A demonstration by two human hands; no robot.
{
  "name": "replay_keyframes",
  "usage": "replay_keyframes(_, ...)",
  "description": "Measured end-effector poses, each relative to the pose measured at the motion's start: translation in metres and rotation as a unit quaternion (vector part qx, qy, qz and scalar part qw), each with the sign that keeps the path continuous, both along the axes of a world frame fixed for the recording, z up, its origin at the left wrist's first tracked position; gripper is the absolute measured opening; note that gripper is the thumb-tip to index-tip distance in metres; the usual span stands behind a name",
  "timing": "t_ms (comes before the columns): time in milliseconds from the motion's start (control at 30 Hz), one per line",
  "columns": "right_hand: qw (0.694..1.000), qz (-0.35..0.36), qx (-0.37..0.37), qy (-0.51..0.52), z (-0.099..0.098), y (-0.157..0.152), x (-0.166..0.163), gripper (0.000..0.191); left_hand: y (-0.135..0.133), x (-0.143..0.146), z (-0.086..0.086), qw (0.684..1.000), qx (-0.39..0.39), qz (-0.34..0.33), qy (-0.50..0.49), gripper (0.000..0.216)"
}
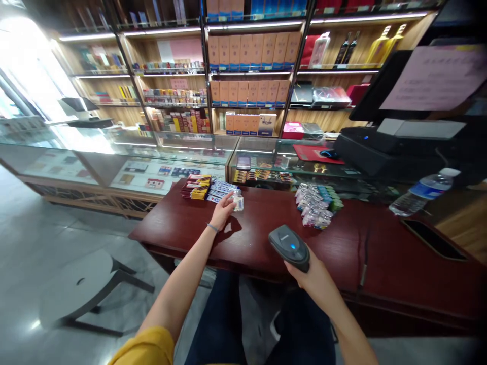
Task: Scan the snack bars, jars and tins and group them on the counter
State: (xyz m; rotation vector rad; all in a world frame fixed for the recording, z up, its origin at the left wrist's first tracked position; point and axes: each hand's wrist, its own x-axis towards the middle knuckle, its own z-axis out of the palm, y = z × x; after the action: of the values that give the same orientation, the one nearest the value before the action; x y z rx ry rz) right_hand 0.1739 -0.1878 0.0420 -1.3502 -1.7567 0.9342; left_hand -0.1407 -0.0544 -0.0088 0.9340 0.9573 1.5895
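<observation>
My left hand (222, 213) is closed with its fingertips on a small clear bottle (238, 201) above the dark red table (258, 208). A label shows on the bottle's side. In my right hand (314, 271) is a dark grey barcode scanner (289, 247) with a lit blue light, pointing up and to the left. Just past my left hand lie blue-and-white packets (221, 190) and stacks of yellow and dark red packets (198, 187). A group of small bottles (315, 205) in pink, white and green stands right of centre.
A water bottle (422, 192) and a black phone (433, 238) are at the right. A cable (365, 253) crosses the tabletop. Behind are glass display cases (182, 157), a monitor (388, 86) and stocked shelves (251, 73). A grey stool (83, 289) stands at left.
</observation>
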Motion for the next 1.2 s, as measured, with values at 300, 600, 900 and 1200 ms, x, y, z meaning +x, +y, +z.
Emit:
replay_keyframes(300, 0.999, -0.034, -0.012, -0.009, 0.001, 0.005, 0.003, 0.043, -0.024, -0.116, -0.006, 0.919, 0.066, 0.337, 0.196, 0.053)
replay_keyframes(600, 0.999, -0.024, -0.021, -0.01, 0.002, 0.017, -0.006, 0.029, -0.035, -0.188, -0.027, 0.808, -0.026, 0.412, 0.42, 0.044)
replay_keyframes(900, 0.999, -0.031, -0.021, -0.011, 0.008, 0.015, -0.011, 0.026, -0.024, -0.193, -0.03, 0.81, -0.063, 0.383, 0.44, 0.052)
replay_keyframes(1200, 0.998, -0.053, -0.013, 0.016, 0.01, 0.01, -0.013, 0.027, -0.028, -0.188, -0.026, 0.825, -0.065, 0.377, 0.415, 0.072)
